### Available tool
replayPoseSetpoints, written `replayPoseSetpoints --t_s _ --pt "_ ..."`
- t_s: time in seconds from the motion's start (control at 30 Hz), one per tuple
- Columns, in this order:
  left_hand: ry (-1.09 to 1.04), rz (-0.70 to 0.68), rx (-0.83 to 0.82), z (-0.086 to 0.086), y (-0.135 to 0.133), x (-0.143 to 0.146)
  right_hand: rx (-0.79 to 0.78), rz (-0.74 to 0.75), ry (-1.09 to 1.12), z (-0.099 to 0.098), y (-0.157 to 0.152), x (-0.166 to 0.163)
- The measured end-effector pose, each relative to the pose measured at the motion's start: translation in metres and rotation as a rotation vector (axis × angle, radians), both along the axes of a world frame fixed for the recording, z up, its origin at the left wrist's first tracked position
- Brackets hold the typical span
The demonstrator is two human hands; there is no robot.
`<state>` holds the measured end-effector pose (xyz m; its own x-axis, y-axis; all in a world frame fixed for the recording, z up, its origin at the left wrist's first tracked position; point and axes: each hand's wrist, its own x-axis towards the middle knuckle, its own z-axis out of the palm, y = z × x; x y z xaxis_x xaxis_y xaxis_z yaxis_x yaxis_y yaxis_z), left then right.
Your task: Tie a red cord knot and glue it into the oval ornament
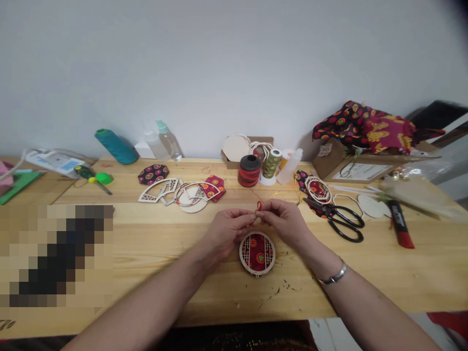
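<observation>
A short red cord [259, 205] rises in a small loop between my fingertips. My left hand [230, 226] and my right hand [283, 219] meet over the table, both pinching the cord. Just below them lies a round wooden ornament [257, 254] with cut-out lattice sides and dark red patterned fabric in its middle. Whether the cord joins the ornament's top edge is hidden by my fingers. Black-handled scissors [343, 219] rest to the right of my right hand. A red and black thread spool [249, 170] stands beyond my hands.
Wooden cut-outs [190, 197] and fabric pieces [153, 174] lie at back left. A green thread cone [270, 167] and glue bottle [291, 167] stand behind my hands. At right are a cardboard box [340, 163] topped with cloth and a red-black tube [400, 224]. A teal cone [116, 146] leans at left.
</observation>
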<state>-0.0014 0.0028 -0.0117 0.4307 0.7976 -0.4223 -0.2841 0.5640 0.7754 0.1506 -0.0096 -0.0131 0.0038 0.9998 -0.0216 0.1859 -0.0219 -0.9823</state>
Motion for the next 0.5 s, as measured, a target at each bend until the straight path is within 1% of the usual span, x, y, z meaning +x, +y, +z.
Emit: replayPoseSetpoints --t_s 0.13,0.2,0.37,0.5 --pt "0.012 -0.014 -0.006 -0.0007 0.0001 0.0001 0.132 -0.011 -0.218 -0.0024 -0.0012 0.0015" --pt "0.004 -0.028 -0.003 -0.0002 0.0005 0.0001 0.157 -0.007 -0.281 -0.0019 -0.0021 0.0018" --pt "0.005 -0.040 0.014 0.0044 0.0018 -0.0015 0.128 0.019 -0.293 -0.0012 -0.0024 0.0023" --pt "0.036 -0.037 0.004 0.0081 0.0026 -0.0023 0.126 0.002 -0.303 -0.0030 -0.0017 0.0031"
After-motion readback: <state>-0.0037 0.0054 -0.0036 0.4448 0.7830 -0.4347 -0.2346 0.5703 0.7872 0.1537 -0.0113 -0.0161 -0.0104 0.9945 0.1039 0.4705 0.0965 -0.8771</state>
